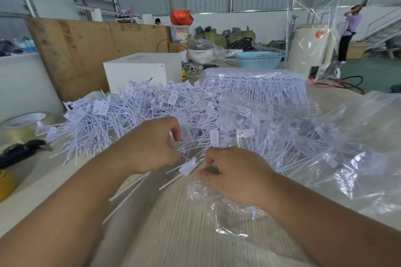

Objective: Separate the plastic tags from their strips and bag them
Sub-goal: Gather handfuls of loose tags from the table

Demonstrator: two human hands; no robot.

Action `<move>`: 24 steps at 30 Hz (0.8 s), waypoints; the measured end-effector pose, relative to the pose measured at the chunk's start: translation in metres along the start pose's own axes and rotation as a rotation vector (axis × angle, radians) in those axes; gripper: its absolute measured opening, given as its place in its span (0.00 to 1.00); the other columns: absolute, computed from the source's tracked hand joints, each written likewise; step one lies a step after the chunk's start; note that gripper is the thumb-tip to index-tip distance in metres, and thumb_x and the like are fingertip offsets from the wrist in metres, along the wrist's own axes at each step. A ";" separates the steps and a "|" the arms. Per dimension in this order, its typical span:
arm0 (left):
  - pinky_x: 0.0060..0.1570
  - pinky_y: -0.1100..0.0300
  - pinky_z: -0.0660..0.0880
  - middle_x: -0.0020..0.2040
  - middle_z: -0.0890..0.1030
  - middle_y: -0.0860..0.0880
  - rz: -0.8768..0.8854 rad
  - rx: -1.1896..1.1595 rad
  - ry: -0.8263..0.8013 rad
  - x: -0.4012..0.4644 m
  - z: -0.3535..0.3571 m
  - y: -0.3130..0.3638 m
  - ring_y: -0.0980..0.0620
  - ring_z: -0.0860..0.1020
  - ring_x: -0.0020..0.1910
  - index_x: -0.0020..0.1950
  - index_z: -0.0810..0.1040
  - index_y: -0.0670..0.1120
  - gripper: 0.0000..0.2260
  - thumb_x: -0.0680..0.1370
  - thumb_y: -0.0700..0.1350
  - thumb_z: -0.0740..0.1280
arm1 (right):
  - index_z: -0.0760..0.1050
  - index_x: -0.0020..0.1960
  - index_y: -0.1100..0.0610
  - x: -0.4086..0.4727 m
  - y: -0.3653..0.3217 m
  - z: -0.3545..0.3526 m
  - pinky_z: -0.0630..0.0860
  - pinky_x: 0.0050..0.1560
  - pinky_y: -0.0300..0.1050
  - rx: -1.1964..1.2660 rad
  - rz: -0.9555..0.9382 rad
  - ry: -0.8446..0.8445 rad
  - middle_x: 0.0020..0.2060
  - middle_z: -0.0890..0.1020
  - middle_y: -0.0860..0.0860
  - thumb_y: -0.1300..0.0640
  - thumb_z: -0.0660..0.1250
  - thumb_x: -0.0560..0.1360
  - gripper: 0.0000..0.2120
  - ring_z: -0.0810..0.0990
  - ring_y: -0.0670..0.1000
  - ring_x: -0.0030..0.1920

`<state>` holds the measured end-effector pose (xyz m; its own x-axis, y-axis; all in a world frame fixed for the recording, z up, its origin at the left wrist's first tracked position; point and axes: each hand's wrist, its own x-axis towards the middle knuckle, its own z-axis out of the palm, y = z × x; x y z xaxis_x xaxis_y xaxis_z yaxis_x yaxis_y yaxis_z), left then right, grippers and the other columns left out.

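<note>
A big loose heap of white plastic tags (138, 112) with long thin tails covers the table in front of me. My left hand (149, 147) sits at the heap's near edge with its fingers curled round a bunch of tags (188, 167) whose tails stick out toward me. My right hand (234, 175) is just to the right of that bunch and pinches the mouth of a small clear plastic bag (219, 208) that lies crumpled under it. More tags lie inside clear bags (293, 136) at the right of the heap.
A packed block of tags on strips (256, 86) stands behind the heap. A white box (141, 69) is at the back, a tape roll (23, 123) and a black object (19, 151) at the left, and loose clear plastic sheeting (368, 154) at the right. A person stands far right.
</note>
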<state>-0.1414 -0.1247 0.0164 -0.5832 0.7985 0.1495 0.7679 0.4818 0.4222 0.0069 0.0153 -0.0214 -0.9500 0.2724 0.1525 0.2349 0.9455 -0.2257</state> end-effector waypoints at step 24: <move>0.33 0.61 0.66 0.34 0.76 0.54 -0.021 0.185 -0.126 0.000 -0.001 -0.005 0.56 0.74 0.34 0.37 0.77 0.51 0.09 0.73 0.52 0.72 | 0.73 0.56 0.50 0.000 0.001 0.000 0.68 0.34 0.40 -0.006 -0.021 0.002 0.39 0.77 0.45 0.41 0.57 0.77 0.16 0.76 0.48 0.39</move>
<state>-0.1454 -0.1272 0.0155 -0.5707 0.8208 0.0248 0.7982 0.5474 0.2515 0.0071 0.0158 -0.0218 -0.9543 0.2532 0.1588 0.2166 0.9520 -0.2165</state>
